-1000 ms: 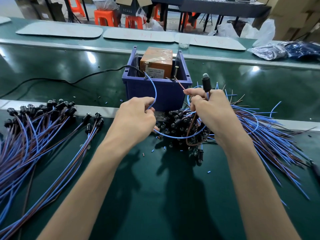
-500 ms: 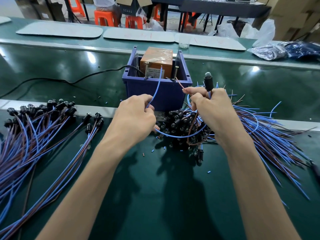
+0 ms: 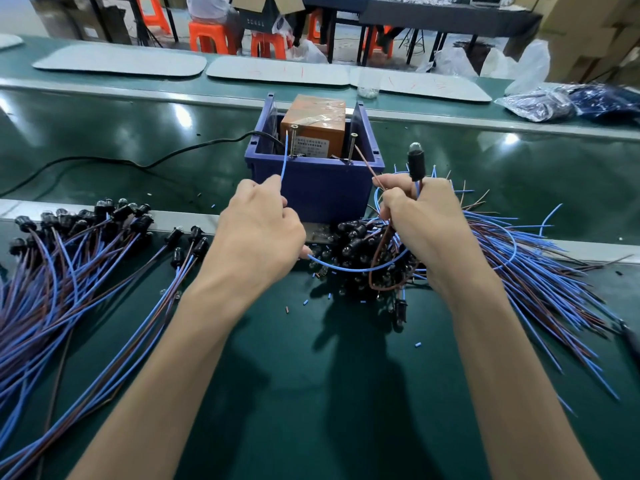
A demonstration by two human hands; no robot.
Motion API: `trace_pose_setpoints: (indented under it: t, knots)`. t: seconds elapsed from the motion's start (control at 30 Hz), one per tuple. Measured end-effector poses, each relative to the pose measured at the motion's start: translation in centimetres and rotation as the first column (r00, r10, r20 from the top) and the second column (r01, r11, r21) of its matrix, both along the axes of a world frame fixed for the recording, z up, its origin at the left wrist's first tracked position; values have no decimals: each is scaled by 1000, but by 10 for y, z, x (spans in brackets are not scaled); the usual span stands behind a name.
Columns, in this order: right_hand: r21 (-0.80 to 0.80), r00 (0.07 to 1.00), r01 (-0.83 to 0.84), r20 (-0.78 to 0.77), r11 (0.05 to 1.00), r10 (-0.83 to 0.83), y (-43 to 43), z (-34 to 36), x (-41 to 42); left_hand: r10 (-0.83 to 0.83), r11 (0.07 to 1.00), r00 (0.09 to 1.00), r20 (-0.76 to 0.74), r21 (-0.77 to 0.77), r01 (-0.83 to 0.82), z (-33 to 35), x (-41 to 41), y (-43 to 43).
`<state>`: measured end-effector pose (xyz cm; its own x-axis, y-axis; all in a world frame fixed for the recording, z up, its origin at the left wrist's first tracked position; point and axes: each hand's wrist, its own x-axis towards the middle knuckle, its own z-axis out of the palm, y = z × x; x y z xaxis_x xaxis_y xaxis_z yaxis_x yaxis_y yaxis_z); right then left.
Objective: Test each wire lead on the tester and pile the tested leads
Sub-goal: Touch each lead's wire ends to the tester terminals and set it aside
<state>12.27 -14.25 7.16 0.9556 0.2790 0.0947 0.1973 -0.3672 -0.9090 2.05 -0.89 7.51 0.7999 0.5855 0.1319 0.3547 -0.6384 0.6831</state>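
**Tester** [image 3: 313, 130]: orange box wrapped in clear tape, standing in a blue bin [image 3: 317, 192]. Its front label [image 3: 313, 144] carries small print, too fine to read. Two screws stand upright at the bin's front, the left screw [image 3: 293, 142] and the right screw [image 3: 352, 147]. A black cable [image 3: 138, 165] runs off left.

**Lead** [image 3: 349, 270]: held between the hands, slack looping low over the middle heap.
- Blue end [image 3: 284, 164]: pinched in the left hand [image 3: 263, 233]. It points up and away, tip just beside the left screw; contact cannot be told.
- Brown end [image 3: 367, 164]: pinched by the right hand [image 3: 426, 230]. It slants up-left, tip by the right screw.
- Socket [image 3: 415, 162]: upright above the right fist, bulb on top.

**Left pile** [image 3: 69, 268]: leads with sockets pointing away.

**Right pile** [image 3: 526, 268]: leads fanning rightward.
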Motion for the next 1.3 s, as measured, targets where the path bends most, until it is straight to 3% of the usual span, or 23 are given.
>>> trace_pose_setpoints:
  t: [0.23, 0.83, 1.3]
  knots:
    - [-22, 999, -31, 14, 999, 31, 3, -2, -2, 10, 999, 997, -79, 53, -5, -2, 0, 3]
    - [41, 995, -75, 66, 996, 72, 2, 0, -5, 10, 999, 1000, 10, 39, -10, 10, -6, -8]
    - [38, 991, -111, 79, 993, 108, 3, 3, -9, -6, 998, 999, -32, 58, 8, 14, -8, -11]
